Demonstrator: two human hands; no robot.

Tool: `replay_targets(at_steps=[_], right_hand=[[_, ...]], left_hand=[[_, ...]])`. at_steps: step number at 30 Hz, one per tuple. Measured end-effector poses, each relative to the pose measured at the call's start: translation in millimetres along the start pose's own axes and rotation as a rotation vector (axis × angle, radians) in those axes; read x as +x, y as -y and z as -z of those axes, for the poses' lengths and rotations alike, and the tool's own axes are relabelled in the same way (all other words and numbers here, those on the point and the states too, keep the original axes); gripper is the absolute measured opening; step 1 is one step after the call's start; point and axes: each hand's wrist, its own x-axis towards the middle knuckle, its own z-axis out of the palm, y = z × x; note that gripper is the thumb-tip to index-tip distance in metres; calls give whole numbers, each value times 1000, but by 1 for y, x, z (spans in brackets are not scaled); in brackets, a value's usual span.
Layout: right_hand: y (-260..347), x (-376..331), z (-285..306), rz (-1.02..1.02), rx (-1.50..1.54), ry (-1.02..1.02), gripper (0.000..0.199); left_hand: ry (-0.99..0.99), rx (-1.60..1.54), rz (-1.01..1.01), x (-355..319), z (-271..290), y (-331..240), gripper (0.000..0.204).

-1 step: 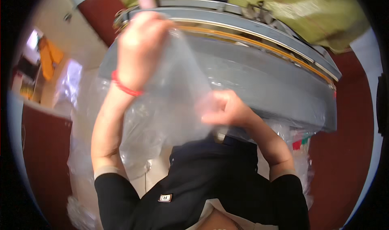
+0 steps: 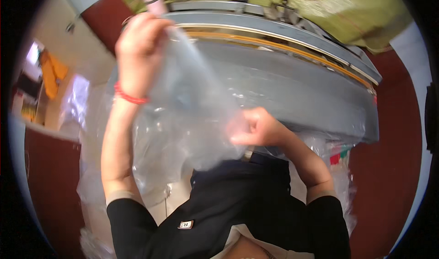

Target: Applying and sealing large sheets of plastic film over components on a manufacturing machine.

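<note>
Fingers of the left hand [image 2: 137, 49] were pinched shut on the top edge of a clear plastic bag [image 2: 192, 117], lifted high over the grey machine worktop [image 2: 292, 90]. The right hand [image 2: 256, 127] was curled into a fist, fingers clamped on the bag's lower part near the chest. The bag hung between both hands, thin, see-through, wrinkled and glossy. A red band [image 2: 130, 96] circled the left wrist. More crumpled clear plastic [image 2: 91, 181] lay below, with a red-and-green package [image 2: 339, 156] beside the right forearm.
</note>
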Motion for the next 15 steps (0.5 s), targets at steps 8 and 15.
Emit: replay_targets(at_steps=[8,15], right_hand=[[-33,-204,119,-436,-751,-600,10],[-83,-323,179,-311,-825,-1289,27]], left_hand=[[-35,-636,713,-54,-63,85,9],[449,-255,458,-106,-168,21,20]])
